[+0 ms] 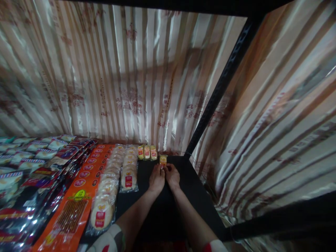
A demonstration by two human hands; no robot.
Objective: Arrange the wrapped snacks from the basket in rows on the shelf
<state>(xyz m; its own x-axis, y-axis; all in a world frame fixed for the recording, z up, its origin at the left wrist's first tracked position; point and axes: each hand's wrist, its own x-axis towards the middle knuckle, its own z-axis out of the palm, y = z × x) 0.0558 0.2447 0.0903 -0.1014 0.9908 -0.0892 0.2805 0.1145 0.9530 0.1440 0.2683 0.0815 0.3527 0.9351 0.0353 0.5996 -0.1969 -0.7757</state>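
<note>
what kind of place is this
Probably a snack shop or storeroom; which one I can't tell. A black shelf with a dark post bears rows of wrapped round crackers and an orange pack, while the left hand and right hand hold a yellow packet.

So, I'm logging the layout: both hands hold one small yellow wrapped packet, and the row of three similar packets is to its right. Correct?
The side is wrong: the head view shows the row of three similar yellow packets to the left of the small yellow wrapped packet held by the left hand and right hand.
</note>
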